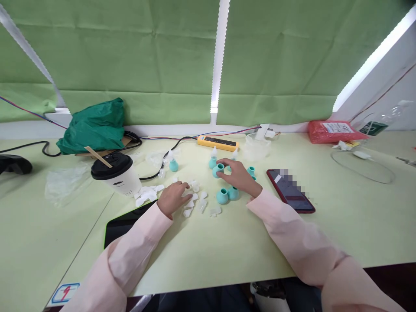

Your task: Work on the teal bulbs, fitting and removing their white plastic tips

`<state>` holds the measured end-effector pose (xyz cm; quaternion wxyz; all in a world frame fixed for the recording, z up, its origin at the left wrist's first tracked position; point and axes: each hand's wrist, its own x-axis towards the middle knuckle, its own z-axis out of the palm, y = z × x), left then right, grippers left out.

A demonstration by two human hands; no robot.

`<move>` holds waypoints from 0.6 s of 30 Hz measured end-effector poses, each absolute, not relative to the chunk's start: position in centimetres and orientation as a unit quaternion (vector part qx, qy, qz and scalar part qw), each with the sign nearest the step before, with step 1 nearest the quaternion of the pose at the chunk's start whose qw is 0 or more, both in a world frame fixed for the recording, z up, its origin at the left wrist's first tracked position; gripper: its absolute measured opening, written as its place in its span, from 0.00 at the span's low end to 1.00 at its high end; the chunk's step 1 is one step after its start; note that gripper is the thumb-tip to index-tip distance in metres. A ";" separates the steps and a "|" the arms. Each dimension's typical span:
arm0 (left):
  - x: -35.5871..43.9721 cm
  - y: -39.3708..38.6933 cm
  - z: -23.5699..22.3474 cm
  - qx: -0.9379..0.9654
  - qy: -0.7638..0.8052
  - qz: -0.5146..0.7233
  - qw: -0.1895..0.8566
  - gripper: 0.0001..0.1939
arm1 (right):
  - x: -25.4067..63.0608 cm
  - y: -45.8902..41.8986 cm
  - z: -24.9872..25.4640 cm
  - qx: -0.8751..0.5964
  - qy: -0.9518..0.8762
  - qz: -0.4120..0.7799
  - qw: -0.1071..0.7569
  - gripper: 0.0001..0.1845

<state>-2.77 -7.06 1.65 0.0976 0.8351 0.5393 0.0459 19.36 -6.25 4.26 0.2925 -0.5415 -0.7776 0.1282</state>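
Note:
My right hand [239, 177] pinches a small teal rubber bulb [218, 170] between thumb and fingers, just above the table. Two more teal bulbs [226, 195] sit below that hand, and others [251, 170] lie behind it. One assembled bulb with a clear tip [212, 159] stands further back, another [172, 163] to the left. My left hand [173, 197] rests with curled fingers on a scatter of small clear plastic tips [199, 200]; what it grips is hidden.
A lidded paper coffee cup [116, 173] with a wooden stirrer stands left. A red phone [290, 190] lies right, a dark tablet [125, 225] near left. A yellow power strip [217, 143], green bag [94, 126], red packet [333, 131] and cables line the back.

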 end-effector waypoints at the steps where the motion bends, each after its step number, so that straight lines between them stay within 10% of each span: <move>1: -2.8 -7.0 1.8 0.834 0.542 0.049 0.092 0.16 | 19.3 -5.8 3.7 -0.562 -0.774 0.137 0.256 0.15; 11: -3.3 -2.1 4.1 0.699 0.630 0.315 -0.124 0.24 | 19.3 -5.9 2.6 -0.585 -0.771 0.138 0.208 0.18; 18: -3.8 1.9 3.2 0.671 0.671 0.312 0.047 0.16 | 18.5 -8.2 4.0 -0.531 -0.762 0.050 0.368 0.15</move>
